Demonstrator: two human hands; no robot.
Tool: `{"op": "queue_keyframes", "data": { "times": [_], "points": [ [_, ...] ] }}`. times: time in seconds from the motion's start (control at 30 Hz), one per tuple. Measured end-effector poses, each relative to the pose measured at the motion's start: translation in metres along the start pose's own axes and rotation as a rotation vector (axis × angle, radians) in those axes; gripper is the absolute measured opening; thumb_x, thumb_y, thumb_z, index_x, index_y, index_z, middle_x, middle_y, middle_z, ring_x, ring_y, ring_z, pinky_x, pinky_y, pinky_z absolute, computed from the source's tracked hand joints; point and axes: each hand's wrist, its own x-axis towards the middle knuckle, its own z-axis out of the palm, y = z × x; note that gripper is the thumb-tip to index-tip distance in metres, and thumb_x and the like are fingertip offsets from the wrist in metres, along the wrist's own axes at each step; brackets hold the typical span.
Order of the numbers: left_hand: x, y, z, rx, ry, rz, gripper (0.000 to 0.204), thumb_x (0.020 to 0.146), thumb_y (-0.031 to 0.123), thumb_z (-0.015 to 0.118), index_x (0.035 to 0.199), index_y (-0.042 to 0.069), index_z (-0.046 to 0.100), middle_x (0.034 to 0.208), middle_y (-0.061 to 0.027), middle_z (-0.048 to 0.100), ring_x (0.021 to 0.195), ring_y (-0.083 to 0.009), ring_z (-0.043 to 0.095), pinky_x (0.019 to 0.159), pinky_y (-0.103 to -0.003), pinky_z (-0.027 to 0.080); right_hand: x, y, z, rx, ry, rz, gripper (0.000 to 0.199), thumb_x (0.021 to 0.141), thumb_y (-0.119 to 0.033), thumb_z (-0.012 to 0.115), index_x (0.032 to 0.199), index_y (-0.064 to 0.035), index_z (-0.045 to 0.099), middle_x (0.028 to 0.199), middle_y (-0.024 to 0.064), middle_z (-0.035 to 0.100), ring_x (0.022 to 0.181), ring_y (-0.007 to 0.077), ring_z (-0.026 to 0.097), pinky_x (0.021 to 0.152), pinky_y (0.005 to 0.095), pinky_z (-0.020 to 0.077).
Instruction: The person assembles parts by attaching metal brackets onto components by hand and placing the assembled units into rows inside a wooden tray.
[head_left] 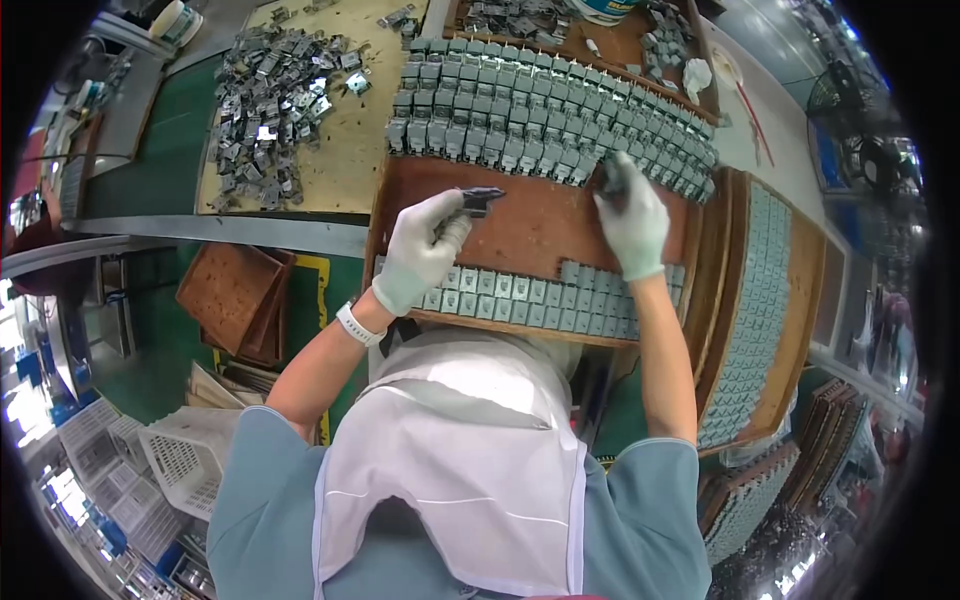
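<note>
Beyond our apron (455, 440), toward the tray's (535, 228) left edge, our left hand (428, 240) is pinching a dark piece (482, 197), probably light, stiff, best side-gripped; toward the right edge, our right hand (635, 222) is seemingly pinching another.

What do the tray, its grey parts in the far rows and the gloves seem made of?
Tray: probably wood, dull brown, specked. Grey parts: matte, plastic or coated metal; glinting spots suggest bare metal. Gloves: likely fabric, matte white, softly creased.
</note>
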Motion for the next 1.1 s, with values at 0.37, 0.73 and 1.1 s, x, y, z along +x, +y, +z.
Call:
{"op": "queue_keyframes", "data": {
  "times": [0.37, 0.73, 1.1],
  "points": [
    [0.111, 0.017, -0.129, 0.574, 0.561, 0.464, 0.035, 0.087, 0.006, 0.056, 0.120, 0.004, 0.067, 0.097, -0.0206, 0.070, 0.083, -0.0303, 0.070, 0.071, -0.038, 0.056, -0.007, -0.008, 0.002, 0.021, 0.005, -0.144, 0.073, 0.080, -0.012, 0.078, 0.147, -0.0095, 0.047, 0.125, 0.0157, 0.066, 0.106, 0.0341, 0.066, 0.090, 0.0406, 0.0529],
    [0.154, -0.058, -0.121, 1.287, 0.330, 0.266, 0.040, 0.083, 0.009, 0.057, 0.123, 0.006, 0.062, 0.095, -0.0130, 0.063, 0.083, -0.0299, 0.065, 0.073, -0.041, 0.053, -0.008, 0.008, 0.012, 0.121, -0.067, -0.027, 0.072, 0.076, 0.001, 0.074, 0.143, -0.0030, 0.049, 0.127, 0.0182, 0.065, 0.112, 0.0374, 0.063, 0.095, 0.0426, 0.0505],
    [0.136, -0.055, -0.124, 0.611, 0.644, 0.166, 0.029, 0.079, 0.009, 0.059, 0.108, 0.006, 0.063, 0.095, -0.0213, 0.063, 0.093, -0.0367, 0.064, 0.078, -0.045, 0.051, -0.027, -0.040, -0.038, 0.400, -0.590, -0.255, 0.025, 0.089, -0.032, 0.072, 0.101, -0.0101, 0.075, 0.108, 0.0144, 0.066, 0.099, 0.0362, 0.064, 0.088, 0.0453, 0.0518]
  ]
}}
